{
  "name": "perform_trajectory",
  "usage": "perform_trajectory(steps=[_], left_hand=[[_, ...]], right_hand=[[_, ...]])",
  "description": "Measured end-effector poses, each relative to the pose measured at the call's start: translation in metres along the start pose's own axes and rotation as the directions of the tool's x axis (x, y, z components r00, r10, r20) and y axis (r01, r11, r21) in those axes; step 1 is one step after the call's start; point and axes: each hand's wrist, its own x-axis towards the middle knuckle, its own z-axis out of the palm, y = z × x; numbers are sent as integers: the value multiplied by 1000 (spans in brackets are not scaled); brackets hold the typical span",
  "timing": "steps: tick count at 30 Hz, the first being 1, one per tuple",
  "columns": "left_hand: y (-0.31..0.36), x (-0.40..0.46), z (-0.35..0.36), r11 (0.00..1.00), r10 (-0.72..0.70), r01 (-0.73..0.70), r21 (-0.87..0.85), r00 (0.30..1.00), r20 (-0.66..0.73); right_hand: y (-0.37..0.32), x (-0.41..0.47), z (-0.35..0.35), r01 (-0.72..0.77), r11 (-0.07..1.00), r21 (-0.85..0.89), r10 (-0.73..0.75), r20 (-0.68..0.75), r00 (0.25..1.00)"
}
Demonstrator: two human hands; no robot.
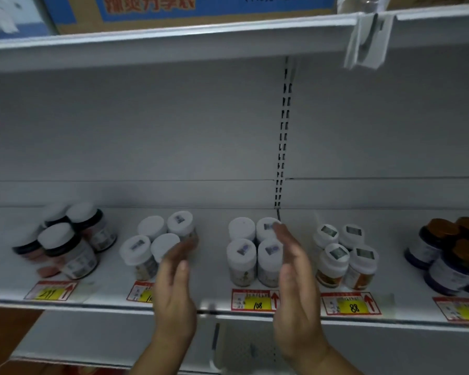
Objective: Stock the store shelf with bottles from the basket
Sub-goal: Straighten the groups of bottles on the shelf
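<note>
On the white shelf (214,277) stand several groups of bottles. A cluster of white-capped bottles (244,255) sits at the centre, with my right hand (295,280) flat and open against its right side. Another white-capped cluster (146,244) stands to the left, and my left hand (176,282) is open and flat beside its right edge. Neither hand holds anything. The basket is out of view.
Dark bottles with white caps (68,239) stand at the far left, orange-labelled bottles (344,255) right of centre, brown-capped blue bottles (452,253) at far right. Red-yellow price tags (255,300) line the shelf edge. A cardboard box (190,9) rests on the upper shelf.
</note>
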Motion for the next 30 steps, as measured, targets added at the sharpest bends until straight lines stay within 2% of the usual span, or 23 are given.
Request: perform_trajectory(steps=[2, 4, 6, 8, 12, 15, 18, 22, 25, 30], left_hand=[[6, 9, -21, 998, 38, -32, 50, 991, -128], [5, 23, -41, 998, 28, -15, 60, 975, -219], [1, 39, -55, 999, -20, 32, 39, 964, -266], [-5, 55, -66, 996, -75, 84, 23, 965, -253], [-28, 83, -85, 982, -179, 186, 42, 976, -124], [-38, 105, -95, 953, -298, 298, -57, 955, 5], [-52, 123, -103, 944, -320, 327, -28, 935, 151], [-67, 133, -101, 939, -302, 341, -37, 871, 387], [-75, 138, -98, 929, -295, 361, -85, 859, 419], [-78, 140, -97, 917, -273, 377, -132, 834, 479]], right_hand=[[-8, 0, 14, 6, 1000, -12, -4, 144, 990], [-8, 2, 32, -86, 996, -31, 91, 279, 956], [3, 5, 53, -176, 983, -46, 180, 350, 919], [20, 15, 81, -244, 966, -86, 259, 368, 893], [49, 42, 128, -390, 915, -107, 405, 251, 879], [68, 58, 149, -391, 904, -173, 419, 182, 889], [85, 68, 161, -442, 888, -131, 455, 102, 885], [94, 64, 173, -474, 878, -64, 478, 83, 874], [98, 57, 175, -464, 884, -56, 467, 59, 882], [101, 45, 180, -488, 873, -10, 486, -81, 870]])
